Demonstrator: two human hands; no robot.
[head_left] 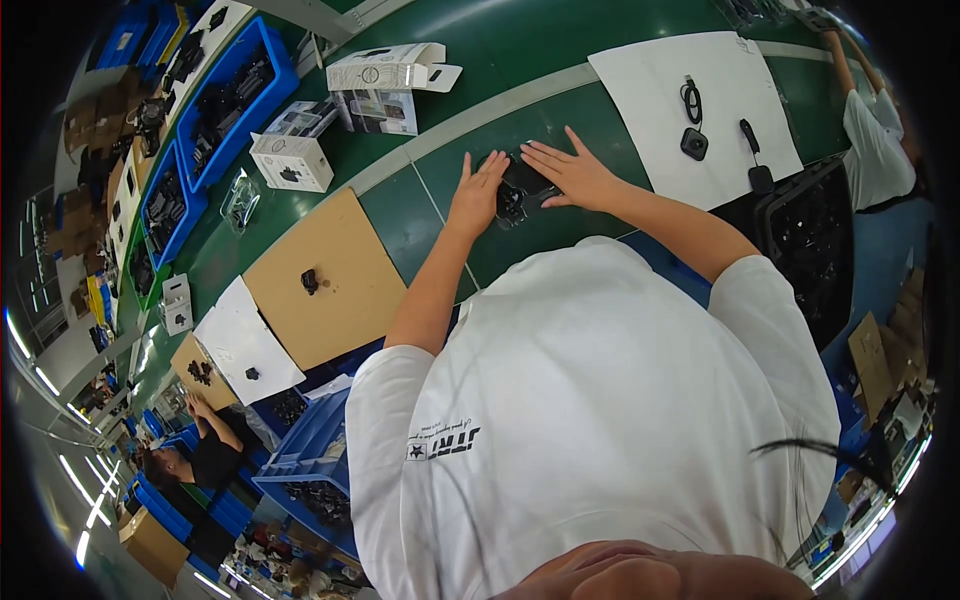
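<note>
Both my hands rest on the green worktable, over a dark item in what looks like clear plastic packaging. My left hand presses along its left side, with fingers stretched out. From the right, my right hand lies flat over its upper right part, thumb and fingers spread. Black parts show between the hands; their exact kind is partly hidden by my fingers.
A white sheet to the right bears a black square device with a cable. At left lie a brown board, open cartons and blue bins. A black crate stands right; other people are nearby.
</note>
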